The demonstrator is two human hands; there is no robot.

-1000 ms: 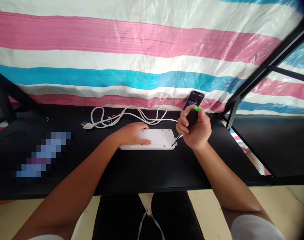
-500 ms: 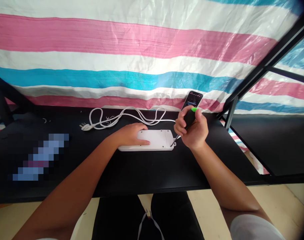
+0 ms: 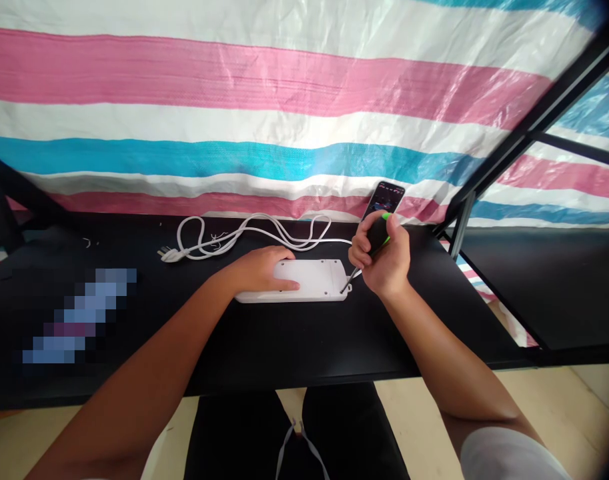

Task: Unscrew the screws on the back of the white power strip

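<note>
A white power strip (image 3: 313, 275) lies underside up on the black table, with screw holes along its edges. My left hand (image 3: 258, 269) grips its left end, thumb across the top and fingers over the far side. In my right hand (image 3: 393, 259) is a screwdriver (image 3: 378, 235) with a black and green handle, fingers wrapped round it. Its tilted shaft reaches down to the near right corner of the strip, beside the hanging loop. Whether the tip sits in a screw is too small to tell.
The strip's white cord (image 3: 284, 235) loops behind it, ending at a plug (image 3: 170, 254) on the left. A phone (image 3: 390, 193) leans against the striped sheet (image 3: 234, 160) behind my right hand. A pixelated patch (image 3: 89, 313) covers something at left. Black frame bars (image 3: 509, 150) rise at right.
My right hand has turned slightly with the screwdriver, and more of the handle's green side shows. My left hand and the power strip stay in place.
</note>
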